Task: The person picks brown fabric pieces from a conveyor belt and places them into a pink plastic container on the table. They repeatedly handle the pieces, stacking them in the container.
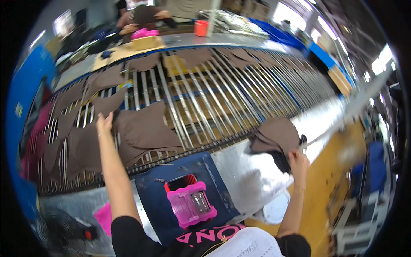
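My left hand [105, 123] reaches over the roller rack, fingers stretched out. It is at the lower edge of a brown cut piece [109, 103], with a larger brown piece [147, 126] to its right. Whether it touches them I cannot tell. Out to the right, my right hand [298, 162] is closed at the edge of a stack of brown cut pieces [276, 135], which lies partly over the metal ledge. The pieces look like flat, limp sheet material. A small black thing [303, 139] shows beside the stack, too blurred to name.
Metal bars form a conveyor [205, 103] across the view, with more brown pieces [195, 56] along its far side. Close to me, a pink plastic basket [182, 205] sits on a dark blue mat [150, 192]. A black fan [60, 233] stands lower left. Opposite, a person handles a brown piece.
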Available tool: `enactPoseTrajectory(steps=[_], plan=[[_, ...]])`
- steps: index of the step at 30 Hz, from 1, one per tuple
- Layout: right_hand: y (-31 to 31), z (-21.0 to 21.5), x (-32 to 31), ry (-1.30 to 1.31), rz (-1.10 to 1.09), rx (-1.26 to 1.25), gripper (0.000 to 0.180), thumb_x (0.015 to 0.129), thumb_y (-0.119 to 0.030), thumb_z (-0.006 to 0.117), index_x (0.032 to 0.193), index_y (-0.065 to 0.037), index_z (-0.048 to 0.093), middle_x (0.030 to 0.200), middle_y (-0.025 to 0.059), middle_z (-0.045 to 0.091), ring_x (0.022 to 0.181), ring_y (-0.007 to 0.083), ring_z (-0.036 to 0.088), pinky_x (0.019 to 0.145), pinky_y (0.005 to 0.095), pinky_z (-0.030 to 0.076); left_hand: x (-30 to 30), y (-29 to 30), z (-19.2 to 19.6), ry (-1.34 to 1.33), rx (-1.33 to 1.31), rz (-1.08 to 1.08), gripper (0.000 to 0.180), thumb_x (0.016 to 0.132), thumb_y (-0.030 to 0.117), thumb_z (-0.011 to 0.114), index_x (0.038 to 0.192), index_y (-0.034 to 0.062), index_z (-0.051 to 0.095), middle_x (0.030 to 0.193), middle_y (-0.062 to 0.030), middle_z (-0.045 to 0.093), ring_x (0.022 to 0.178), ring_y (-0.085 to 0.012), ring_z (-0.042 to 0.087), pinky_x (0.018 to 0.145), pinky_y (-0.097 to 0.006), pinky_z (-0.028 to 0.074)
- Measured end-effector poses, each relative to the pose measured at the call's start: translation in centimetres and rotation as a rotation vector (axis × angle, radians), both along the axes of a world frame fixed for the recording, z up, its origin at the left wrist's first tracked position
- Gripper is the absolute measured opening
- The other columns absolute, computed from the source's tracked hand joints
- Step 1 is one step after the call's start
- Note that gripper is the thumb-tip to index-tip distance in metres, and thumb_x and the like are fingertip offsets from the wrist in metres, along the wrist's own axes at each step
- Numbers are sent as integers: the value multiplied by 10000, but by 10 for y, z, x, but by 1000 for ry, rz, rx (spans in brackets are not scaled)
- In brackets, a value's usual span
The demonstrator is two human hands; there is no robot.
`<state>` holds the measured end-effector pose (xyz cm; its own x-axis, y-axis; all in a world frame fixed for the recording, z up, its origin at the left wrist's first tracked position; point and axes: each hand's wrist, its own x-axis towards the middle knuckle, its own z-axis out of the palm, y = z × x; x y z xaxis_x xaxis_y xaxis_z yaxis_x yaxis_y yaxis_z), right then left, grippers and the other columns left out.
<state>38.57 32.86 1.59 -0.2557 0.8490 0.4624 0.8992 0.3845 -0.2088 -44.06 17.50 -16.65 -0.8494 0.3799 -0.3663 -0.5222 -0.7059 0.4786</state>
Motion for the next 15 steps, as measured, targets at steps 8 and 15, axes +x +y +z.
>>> enactPoseTrajectory(steps=[8, 15], plan=[[60, -68, 76, 59, -646, -360, 581, 748, -480, 697, 1154, -73, 608, 1168, 149, 560, 1116, 313, 526, 896, 524, 433, 86, -12, 96, 210, -154, -519, 656, 930, 377, 527, 1246, -160, 325, 1229, -292, 483, 1117, -372, 541, 896, -370, 529], [60, -67, 63, 64, -767, -367, 552, 738, -465, 714, 1117, -74, 625, 1246, 138, 518, 1182, 320, 472, 925, 518, 415, 240, -108, 160, 511, -347, -496, 473, 946, 281, 526, 1353, 133, 333, 1245, -212, 510, 1064, -292, 583, 819, -319, 543]])
